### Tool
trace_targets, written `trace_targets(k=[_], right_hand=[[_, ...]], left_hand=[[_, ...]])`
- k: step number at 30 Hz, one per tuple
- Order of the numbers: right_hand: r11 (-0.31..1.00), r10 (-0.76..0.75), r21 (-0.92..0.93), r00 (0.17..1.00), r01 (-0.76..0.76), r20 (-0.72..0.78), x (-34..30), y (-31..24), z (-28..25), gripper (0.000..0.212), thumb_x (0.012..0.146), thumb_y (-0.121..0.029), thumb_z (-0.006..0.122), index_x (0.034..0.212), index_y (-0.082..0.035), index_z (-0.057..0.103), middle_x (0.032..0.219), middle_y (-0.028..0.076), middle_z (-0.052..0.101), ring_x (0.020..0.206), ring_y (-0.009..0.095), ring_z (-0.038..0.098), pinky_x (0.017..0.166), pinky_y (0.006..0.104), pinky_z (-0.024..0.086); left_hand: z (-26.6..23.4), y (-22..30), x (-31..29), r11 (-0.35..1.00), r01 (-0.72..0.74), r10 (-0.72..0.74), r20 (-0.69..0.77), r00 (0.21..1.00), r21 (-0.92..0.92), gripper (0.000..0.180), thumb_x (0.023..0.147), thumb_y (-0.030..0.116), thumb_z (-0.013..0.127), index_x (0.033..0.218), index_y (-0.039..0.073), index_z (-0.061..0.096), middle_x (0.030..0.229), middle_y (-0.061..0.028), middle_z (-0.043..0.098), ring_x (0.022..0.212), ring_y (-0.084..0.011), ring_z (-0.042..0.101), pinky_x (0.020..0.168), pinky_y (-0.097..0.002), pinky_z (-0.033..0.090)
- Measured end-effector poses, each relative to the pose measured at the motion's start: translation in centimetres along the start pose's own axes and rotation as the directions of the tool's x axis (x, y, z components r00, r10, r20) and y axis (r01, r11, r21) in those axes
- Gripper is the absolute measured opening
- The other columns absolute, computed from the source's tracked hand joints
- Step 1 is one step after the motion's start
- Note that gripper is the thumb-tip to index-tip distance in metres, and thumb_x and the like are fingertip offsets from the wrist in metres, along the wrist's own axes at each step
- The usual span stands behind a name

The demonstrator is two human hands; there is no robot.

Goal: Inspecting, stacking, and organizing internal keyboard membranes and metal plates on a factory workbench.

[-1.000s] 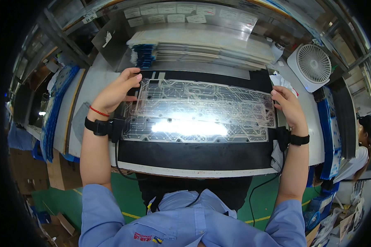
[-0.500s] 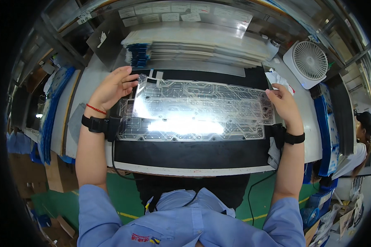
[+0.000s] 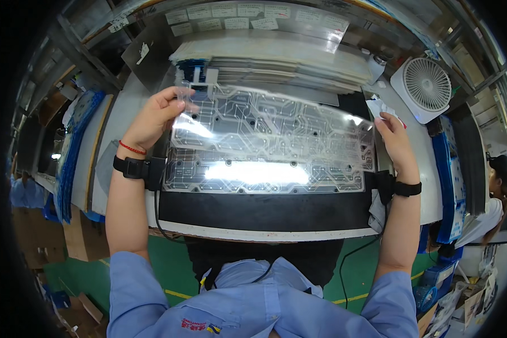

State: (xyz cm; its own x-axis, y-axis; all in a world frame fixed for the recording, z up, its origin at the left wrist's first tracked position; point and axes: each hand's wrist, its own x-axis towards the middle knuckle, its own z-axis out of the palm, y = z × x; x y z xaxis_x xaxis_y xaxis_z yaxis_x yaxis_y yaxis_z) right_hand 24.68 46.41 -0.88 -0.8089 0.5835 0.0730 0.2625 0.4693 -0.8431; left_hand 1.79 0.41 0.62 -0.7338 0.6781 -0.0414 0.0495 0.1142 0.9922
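A clear plastic circuit sheet (image 3: pixel 270 118) with silvery printed traces is raised between my hands, its far edge lifted and bowed. My left hand (image 3: pixel 162 112) pinches its far left corner, fingertips partly visible through the plastic. Over on the other side, my right hand (image 3: pixel 397 142) has its thumb and fingers closed on the sheet's right edge. A short tail (image 3: pixel 211 79) sticks up from the sheet near my left hand. Beneath lies a second, similar circuit sheet (image 3: pixel 186 176), partly covered by the raised one and bright with glare, on a black mat (image 3: pixel 253 211).
Behind the mat rises a stack of flat sheets (image 3: pixel 287 73), with blue edges at its left. A white fan (image 3: pixel 425 90) stands at the back right. Blue-edged stacks (image 3: pixel 79 152) flank the table. A person (image 3: pixel 493 208) is at the far right.
The upper sheet has been lifted at its far edge and its left part shifted slightly left and away from me. My left hand has closed on its corner; the tail now stands higher.
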Motion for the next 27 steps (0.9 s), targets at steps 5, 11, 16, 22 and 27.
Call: trace_targets(k=[5,11,16,22,27], right_hand=[[0.872,0.036,0.478,0.987,-0.107,0.156,-0.1,-1.3,-0.5,0.025,0.097,-0.028,0.055,0.103,-0.005,0.062,0.079,-0.004,0.057,0.067,0.006,0.052,0.063,0.0211,0.041],[0.851,-0.056,0.524,0.998,0.037,0.02,0.0,-1.3,-0.4,0.019,0.095,-0.022,0.059,0.099,-0.004,0.064,0.072,-0.005,0.054,0.061,0.004,0.048,0.057,0.0179,0.037],[0.852,-0.099,0.514,0.994,0.103,-0.035,0.0,-1.1,-1.3,0.022,0.096,-0.022,0.058,0.099,-0.002,0.063,0.07,-0.005,0.054,0.06,0.005,0.048,0.054,0.0203,0.038],[0.706,-0.075,0.693,0.988,0.147,-0.133,-0.5,-2.4,-1.2,0.022,0.096,-0.02,0.058,0.103,0.0,0.062,0.078,0.0,0.062,0.064,0.005,0.052,0.056,0.0204,0.04],[0.805,-0.132,0.552,0.973,0.217,-0.191,0.1,-1.5,-0.5,0.02,0.095,-0.014,0.058,0.111,-0.002,0.061,0.094,0.003,0.068,0.071,0.004,0.055,0.059,0.0188,0.04]], left_hand=[[-0.5,0.2,0.3,0.991,-0.04,0.027,-0.102,0.994,-0.126,0.033,0.097,0.019,0.054,0.126,0.004,0.052,0.105,-0.0074,0.068,0.078,-0.0058,0.062,0.07,-0.0208,0.051],[-1.0,-0.6,0.8,0.994,0.003,-0.017,-0.129,0.991,-0.106,0.03,0.098,0.02,0.052,0.124,0.004,0.055,0.102,-0.0011,0.065,0.075,-0.0038,0.059,0.065,-0.0171,0.046],[-1.3,-1.0,0.7,0.977,-0.134,0.106,-0.167,0.98,-0.165,0.021,0.095,0.015,0.057,0.114,0.007,0.062,0.091,0.0072,0.059,0.079,-0.0006,0.053,0.066,-0.0161,0.039],[-1.8,-1.0,0.2,0.874,-0.462,0.411,-0.276,0.869,-0.152,0.015,0.089,0.003,0.062,0.104,0.004,0.065,0.114,-0.0001,0.056,0.103,-0.0095,0.053,0.087,-0.0237,0.043],[-1.5,-0.3,0.2,0.959,-0.277,0.257,-0.232,0.938,-0.058,0.022,0.092,0.001,0.053,0.111,0.001,0.065,0.119,-0.0053,0.06,0.101,-0.0117,0.058,0.087,-0.0236,0.045]])
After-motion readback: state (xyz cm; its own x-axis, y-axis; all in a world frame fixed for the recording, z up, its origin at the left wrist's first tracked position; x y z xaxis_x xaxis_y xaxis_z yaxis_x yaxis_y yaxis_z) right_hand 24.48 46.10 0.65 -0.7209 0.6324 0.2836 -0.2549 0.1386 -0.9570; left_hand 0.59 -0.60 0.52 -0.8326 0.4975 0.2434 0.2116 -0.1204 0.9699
